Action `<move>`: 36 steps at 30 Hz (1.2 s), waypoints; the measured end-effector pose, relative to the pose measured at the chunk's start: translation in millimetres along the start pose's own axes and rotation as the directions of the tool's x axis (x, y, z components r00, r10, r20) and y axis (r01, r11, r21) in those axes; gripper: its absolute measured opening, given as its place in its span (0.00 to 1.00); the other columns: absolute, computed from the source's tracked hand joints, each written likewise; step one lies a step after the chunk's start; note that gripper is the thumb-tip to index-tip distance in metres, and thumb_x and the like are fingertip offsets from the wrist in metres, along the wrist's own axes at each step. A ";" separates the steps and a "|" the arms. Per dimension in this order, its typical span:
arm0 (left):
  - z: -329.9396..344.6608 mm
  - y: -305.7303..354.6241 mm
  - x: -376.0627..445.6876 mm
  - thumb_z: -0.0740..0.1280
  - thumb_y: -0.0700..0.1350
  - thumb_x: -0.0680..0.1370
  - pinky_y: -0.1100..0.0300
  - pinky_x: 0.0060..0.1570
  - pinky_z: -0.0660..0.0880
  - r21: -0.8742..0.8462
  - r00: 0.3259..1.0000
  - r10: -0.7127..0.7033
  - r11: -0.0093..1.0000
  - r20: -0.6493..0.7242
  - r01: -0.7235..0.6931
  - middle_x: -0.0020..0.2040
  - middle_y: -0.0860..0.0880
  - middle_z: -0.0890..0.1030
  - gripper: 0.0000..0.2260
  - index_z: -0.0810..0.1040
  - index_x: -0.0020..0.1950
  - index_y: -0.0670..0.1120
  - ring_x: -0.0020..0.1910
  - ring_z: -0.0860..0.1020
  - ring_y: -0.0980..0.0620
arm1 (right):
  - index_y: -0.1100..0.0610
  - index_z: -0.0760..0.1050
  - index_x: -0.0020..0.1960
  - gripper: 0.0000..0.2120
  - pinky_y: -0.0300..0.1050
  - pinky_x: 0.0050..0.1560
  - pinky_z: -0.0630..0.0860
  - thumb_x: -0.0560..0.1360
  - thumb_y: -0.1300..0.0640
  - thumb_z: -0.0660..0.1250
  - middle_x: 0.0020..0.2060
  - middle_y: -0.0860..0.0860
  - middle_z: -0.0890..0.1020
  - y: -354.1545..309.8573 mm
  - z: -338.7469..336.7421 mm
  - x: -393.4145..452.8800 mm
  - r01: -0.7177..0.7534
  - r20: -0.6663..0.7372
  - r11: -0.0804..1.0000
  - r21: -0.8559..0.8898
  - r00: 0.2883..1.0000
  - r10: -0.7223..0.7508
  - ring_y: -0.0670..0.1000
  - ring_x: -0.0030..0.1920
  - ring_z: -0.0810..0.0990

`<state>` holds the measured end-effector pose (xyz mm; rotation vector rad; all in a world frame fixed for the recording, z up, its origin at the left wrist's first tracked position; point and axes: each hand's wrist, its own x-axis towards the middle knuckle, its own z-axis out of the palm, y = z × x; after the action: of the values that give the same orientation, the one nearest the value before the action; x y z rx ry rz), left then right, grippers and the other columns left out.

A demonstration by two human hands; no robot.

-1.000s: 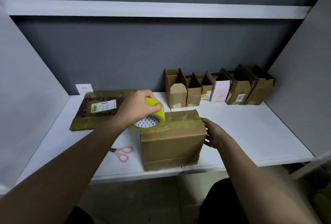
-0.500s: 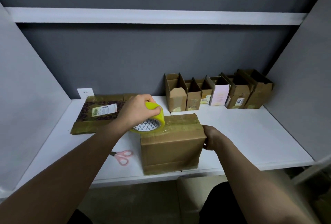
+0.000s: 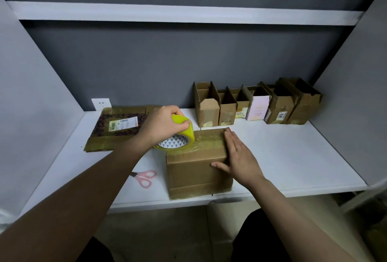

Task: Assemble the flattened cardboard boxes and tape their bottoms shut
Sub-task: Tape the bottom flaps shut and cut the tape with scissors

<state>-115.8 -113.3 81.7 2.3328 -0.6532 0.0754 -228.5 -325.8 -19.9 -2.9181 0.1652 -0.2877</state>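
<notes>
A row of assembled boxes (image 3: 256,102) stands at the back of the tabletop (image 3: 282,152); flattened cardboard (image 3: 121,127) waits at left. The left hand (image 3: 161,125) is clamped around the tape roll (image 3: 178,136), on the current box (image 3: 196,161), while the right hand (image 3: 238,155) lies open, flat against it. This seam looks nearly taped.

A white bench (image 3: 282,157) carries a brown cardboard box (image 3: 196,169) near its front edge, with pink-handled scissors (image 3: 145,178) just to its left. A flattened box (image 3: 119,127) lies at the back left, and a row of small open boxes (image 3: 255,104) stands along the back wall.
</notes>
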 end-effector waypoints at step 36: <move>-23.5 0.5 0.9 0.65 0.58 0.75 0.57 0.42 0.70 0.556 0.798 0.407 0.573 0.445 -0.602 0.57 0.47 0.72 0.16 0.75 0.58 0.51 0.51 0.76 0.45 | 0.54 0.43 0.79 0.61 0.42 0.73 0.38 0.55 0.21 0.21 0.78 0.50 0.46 -27.6 1.9 13.5 0.076 0.133 0.985 -0.158 0.990 -0.055 0.49 0.78 0.44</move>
<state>-112.3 -98.8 99.8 2.7722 -1.6909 0.3139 -212.5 -300.3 -13.4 -3.0963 0.0763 -0.0999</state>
